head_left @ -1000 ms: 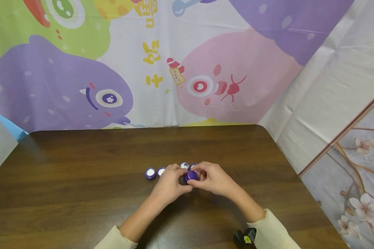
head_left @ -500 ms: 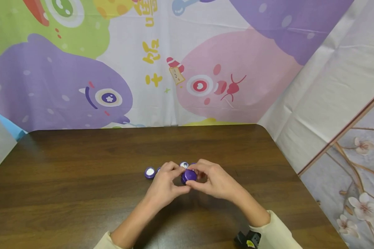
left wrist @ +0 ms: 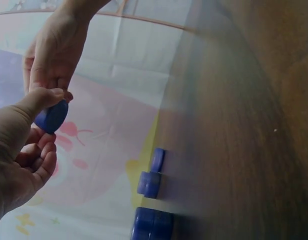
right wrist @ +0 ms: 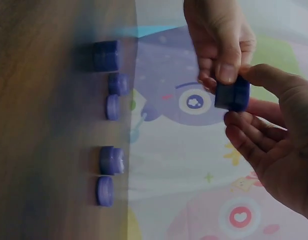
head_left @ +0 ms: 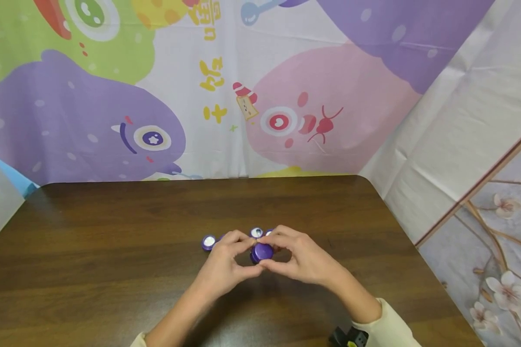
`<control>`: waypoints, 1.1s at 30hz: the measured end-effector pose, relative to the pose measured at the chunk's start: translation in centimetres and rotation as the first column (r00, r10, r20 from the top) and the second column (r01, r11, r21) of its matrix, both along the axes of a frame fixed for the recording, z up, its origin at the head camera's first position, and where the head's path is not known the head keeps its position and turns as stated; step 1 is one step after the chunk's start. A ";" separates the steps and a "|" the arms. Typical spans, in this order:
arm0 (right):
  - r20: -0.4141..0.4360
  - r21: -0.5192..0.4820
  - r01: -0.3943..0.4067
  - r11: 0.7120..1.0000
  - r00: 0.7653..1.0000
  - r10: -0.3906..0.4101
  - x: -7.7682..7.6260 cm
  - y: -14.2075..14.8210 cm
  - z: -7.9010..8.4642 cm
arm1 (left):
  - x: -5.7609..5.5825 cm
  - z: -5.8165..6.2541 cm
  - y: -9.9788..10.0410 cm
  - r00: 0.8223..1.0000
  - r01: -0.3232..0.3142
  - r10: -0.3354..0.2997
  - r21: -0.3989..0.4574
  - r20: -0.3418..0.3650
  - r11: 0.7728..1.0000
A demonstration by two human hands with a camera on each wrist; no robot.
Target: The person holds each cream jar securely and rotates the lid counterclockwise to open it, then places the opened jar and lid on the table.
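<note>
A small purple screw-top jar (head_left: 262,252) is held up between both hands, its lid facing the head camera. My left hand (head_left: 224,264) pinches the jar body from the left with thumb and fingers. From the right, my right hand (head_left: 303,256) grips around the lid. The right wrist view shows the jar (right wrist: 232,95) side-on, left thumb on its darker body and right fingers at the lid end. On the table behind stand other purple pieces: an open jar with white inside (head_left: 256,232) and a white-faced round piece (head_left: 209,242). The left hand partly covers another piece.
In the right wrist view, a closed jar (right wrist: 106,56), two open jars (right wrist: 111,160) and two loose lids (right wrist: 104,191) line the brown table (head_left: 113,279). A printed cartoon cloth (head_left: 217,144) hangs behind the table. A black device (head_left: 349,337) sits at the right cuff.
Both hands have drawn the jar slightly nearer the body, and the left hand has shifted a little leftward. The jar stays gripped between them; the pieces on the table have not moved.
</note>
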State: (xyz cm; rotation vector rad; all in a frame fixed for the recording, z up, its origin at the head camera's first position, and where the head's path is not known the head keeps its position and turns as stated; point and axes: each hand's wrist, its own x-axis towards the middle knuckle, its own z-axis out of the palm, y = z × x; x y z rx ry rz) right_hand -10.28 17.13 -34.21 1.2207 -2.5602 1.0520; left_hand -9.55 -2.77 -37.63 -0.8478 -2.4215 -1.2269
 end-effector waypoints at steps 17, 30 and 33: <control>0.136 0.139 0.108 0.984 0.982 -0.127 0.9 -0.7 1.6 | 0.5 0.9 -0.4 0.997 -0.067 0.070 -0.067 0.044 0.995; 0.120 0.082 0.080 0.993 0.989 -0.089 1.0 -1.0 1.6 | 0.8 1.0 -0.4 0.996 -0.088 0.090 -0.066 0.023 0.994; 0.117 0.050 0.140 0.989 0.982 -0.145 1.1 -1.1 1.6 | 0.8 1.2 -0.4 0.994 -0.106 0.107 -0.057 0.022 0.993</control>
